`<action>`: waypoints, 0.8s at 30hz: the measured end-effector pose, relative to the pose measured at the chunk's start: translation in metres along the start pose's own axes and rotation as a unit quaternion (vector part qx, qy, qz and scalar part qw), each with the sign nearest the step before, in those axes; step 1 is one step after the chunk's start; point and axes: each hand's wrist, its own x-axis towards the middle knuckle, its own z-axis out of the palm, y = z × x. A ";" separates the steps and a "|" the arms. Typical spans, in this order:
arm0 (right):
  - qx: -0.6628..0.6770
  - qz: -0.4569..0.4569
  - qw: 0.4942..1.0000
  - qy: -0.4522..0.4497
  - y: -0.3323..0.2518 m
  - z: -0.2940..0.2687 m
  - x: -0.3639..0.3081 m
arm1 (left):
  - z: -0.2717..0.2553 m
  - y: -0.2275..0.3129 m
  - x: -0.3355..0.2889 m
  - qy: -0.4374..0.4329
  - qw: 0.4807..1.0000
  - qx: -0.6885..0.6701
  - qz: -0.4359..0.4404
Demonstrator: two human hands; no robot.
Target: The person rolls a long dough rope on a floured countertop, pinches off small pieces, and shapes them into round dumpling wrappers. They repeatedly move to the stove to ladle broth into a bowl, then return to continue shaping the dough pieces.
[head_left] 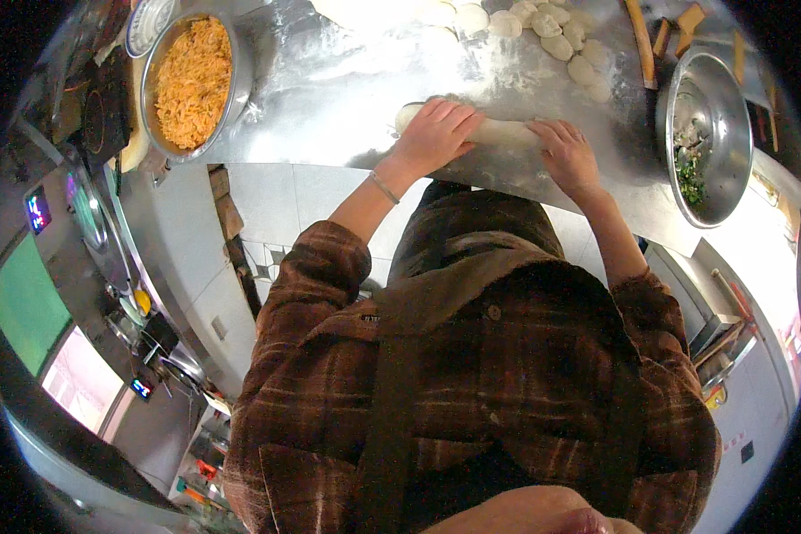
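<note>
A long pale dough roll [505, 133] lies on the floured metal table [329, 116], close to its front edge. My left hand [438, 135] rests over the roll's left part, palm down with fingers stretched out. One end of the dough sticks out past it on the left. At the other end, my right hand [567, 153] touches the roll with its fingertips, fingers extended. Neither hand is wrapped around the dough. The dough beneath both sets of fingers is hidden.
On the left stands a metal bowl [142, 100] of shredded orange filling, beside a patterned bowl [149, 27]. Several small dough pieces [556, 46] lie at the back right. A wooden rolling pin [641, 43] lies near a large metal bowl [728, 125] holding chopped greens.
</note>
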 end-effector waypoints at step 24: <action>-0.053 0.042 0.992 0.111 -0.042 0.056 0.021 | 0.014 0.013 -0.048 -0.004 0.989 0.046 -0.144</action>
